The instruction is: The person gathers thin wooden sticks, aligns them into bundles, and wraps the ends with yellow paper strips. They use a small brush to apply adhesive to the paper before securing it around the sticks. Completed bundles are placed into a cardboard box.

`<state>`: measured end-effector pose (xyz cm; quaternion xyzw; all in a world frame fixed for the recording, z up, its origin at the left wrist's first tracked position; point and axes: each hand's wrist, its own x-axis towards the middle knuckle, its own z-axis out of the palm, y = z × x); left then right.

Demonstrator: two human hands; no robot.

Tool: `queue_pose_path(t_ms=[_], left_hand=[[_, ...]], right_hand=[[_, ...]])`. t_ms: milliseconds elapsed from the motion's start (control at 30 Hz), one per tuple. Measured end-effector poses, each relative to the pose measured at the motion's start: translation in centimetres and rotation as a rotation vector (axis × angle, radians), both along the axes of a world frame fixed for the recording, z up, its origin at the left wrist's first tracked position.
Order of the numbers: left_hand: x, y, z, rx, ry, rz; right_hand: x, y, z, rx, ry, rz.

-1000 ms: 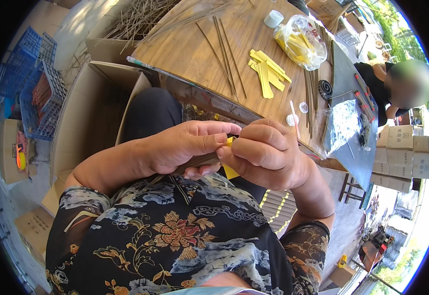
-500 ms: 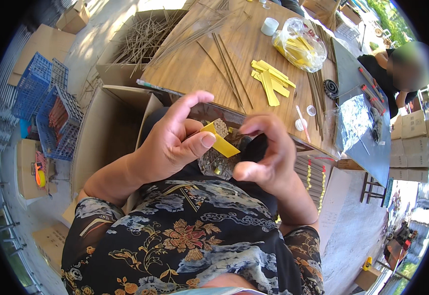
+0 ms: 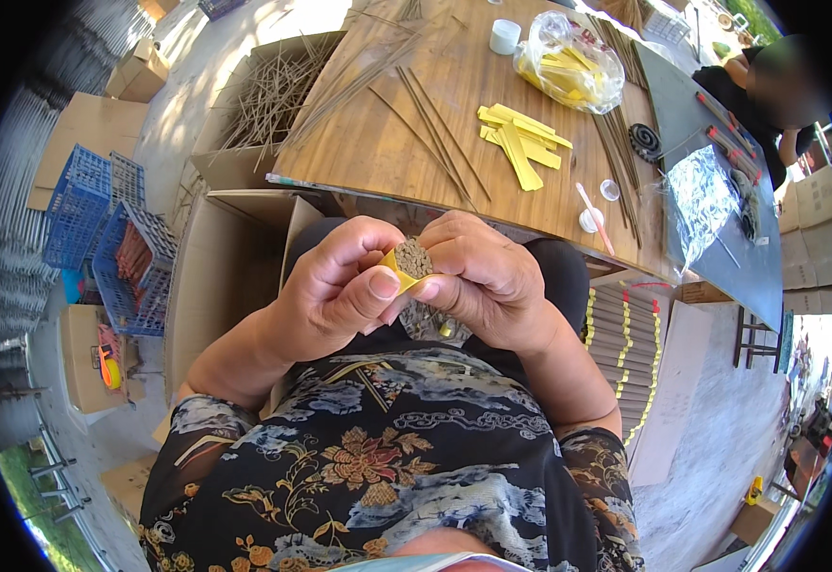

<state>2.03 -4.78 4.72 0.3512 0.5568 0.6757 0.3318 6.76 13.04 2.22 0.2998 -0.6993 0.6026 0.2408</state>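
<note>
Both my hands meet over my lap around a bundle of thin brown sticks [image 3: 413, 257], seen end-on. A yellow paper strip [image 3: 403, 277] wraps around part of the bundle. My left hand [image 3: 344, 286] pinches the strip and bundle from the left, its thumb on the yellow paper. From the other side my right hand [image 3: 483, 281] closes on them, thumb below and fingers along the top. The bundle's lower length is hidden by my hands.
Ahead is a wooden table [image 3: 340, 153] with loose sticks, yellow strips [image 3: 521, 143] and a plastic bag [image 3: 571, 65]. A carton of sticks [image 3: 268, 100] and blue crates [image 3: 78, 205] stand left. Banded bundles [image 3: 621, 348] lie at right; another person [image 3: 773, 95] is far right.
My right hand has come in from the right and closed on the bundle and strip. The strip's loose end, straight before, now bends around the bundle.
</note>
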Motion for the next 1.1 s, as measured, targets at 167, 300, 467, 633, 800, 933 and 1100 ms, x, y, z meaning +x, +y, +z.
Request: queue_pose_path(t_ms=[167, 300, 467, 633, 800, 933, 1100], left_hand=[[0.2, 0.3, -0.3, 0.028, 0.005, -0.094], [0.4, 0.5, -0.2, 0.064, -0.112, -0.179], [0.1, 0.3, -0.2, 0.064, -0.230, -0.283], [-0.3, 0.6, 0.4, 0.041, -0.252, -0.426], [-0.6, 1.4, -0.1, 0.162, -0.251, -0.542], [-0.5, 1.3, -0.2, 0.053, -0.018, -0.259], [-0.2, 1.8, 2.7, -0.132, 0.334, -0.193]], right_hand=[[-0.2, 0.5, -0.2, 0.019, 0.082, 0.027], [0.0, 0.8, 0.0, 0.077, 0.136, -0.008], [-0.2, 1.1, 0.0, 0.114, 0.175, 0.014], [0.2, 2.1, 0.3, 0.145, 0.070, 0.099], [0.5, 1.7, 1.9, 0.135, 0.108, -0.023], [1.0, 1.9, 1.6, 0.182, 0.211, -0.098], [1.6, 2.4, 2.3, 0.167, 0.256, -0.140]])
